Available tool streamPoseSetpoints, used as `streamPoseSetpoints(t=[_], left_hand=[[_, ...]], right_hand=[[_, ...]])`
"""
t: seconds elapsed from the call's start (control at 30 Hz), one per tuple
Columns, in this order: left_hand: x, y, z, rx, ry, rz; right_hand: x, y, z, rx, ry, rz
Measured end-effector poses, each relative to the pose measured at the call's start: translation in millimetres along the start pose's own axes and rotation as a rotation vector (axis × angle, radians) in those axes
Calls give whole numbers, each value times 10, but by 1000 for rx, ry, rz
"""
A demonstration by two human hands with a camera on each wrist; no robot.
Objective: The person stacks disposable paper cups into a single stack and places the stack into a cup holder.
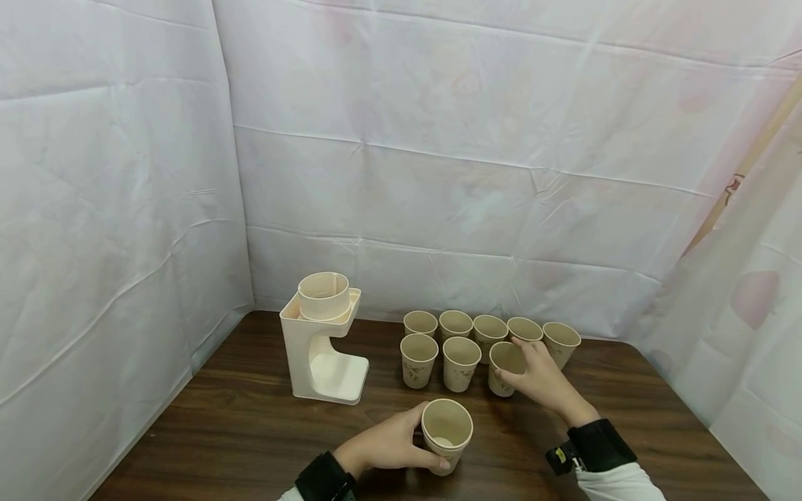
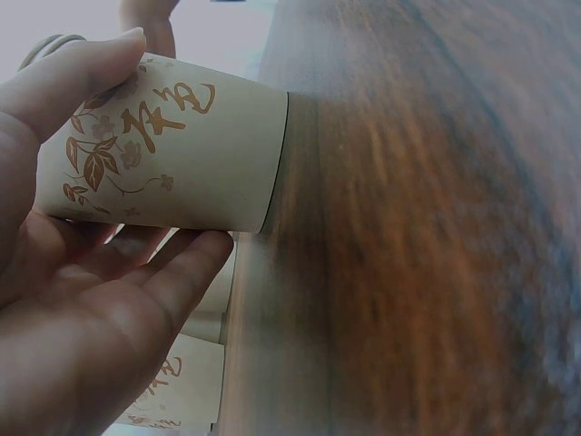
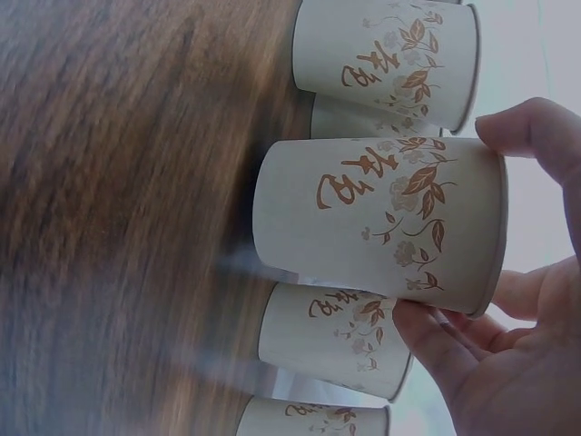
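Observation:
My left hand [image 1: 388, 442] grips a beige paper cup [image 1: 446, 456] near the front of the table, thumb on one side and fingers on the other. A second rim line shows just under its lip, as of cups nested together. Brown leaves and lettering decorate its side [image 2: 195, 154], and its base is close over the wood in the left wrist view. Farther back, my right hand [image 1: 544, 376] holds another such paper cup [image 1: 500, 385], the right one of the front row. Thumb and fingers lie near its rim, on opposite sides of the printed wall [image 3: 309, 213].
Two more cups, a left one [image 1: 416, 372] and a middle one [image 1: 459, 376], share the front row. Several cups [image 1: 562, 341] line up behind. At left stands a cream stand [image 1: 301, 358] with a round holder [image 1: 324, 306] on top. White cloth [image 1: 438, 195] hangs behind the dark wooden table [image 1: 238, 431].

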State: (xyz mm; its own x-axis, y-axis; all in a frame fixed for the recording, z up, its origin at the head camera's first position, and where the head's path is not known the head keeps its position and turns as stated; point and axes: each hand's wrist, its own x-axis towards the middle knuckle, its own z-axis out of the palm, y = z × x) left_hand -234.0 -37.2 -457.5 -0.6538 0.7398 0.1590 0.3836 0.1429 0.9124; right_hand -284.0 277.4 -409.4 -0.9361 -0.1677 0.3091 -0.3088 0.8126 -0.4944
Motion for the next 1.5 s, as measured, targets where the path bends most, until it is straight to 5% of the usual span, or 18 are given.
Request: streamPoseSetpoints(t=[0.97, 1.5], left_hand=[[-7, 31, 5, 30, 16, -5], [-25, 15, 1, 12, 6, -14]], right_hand=[[-175, -285, -351, 11, 51, -71], [-355, -677, -505, 103, 79, -161]])
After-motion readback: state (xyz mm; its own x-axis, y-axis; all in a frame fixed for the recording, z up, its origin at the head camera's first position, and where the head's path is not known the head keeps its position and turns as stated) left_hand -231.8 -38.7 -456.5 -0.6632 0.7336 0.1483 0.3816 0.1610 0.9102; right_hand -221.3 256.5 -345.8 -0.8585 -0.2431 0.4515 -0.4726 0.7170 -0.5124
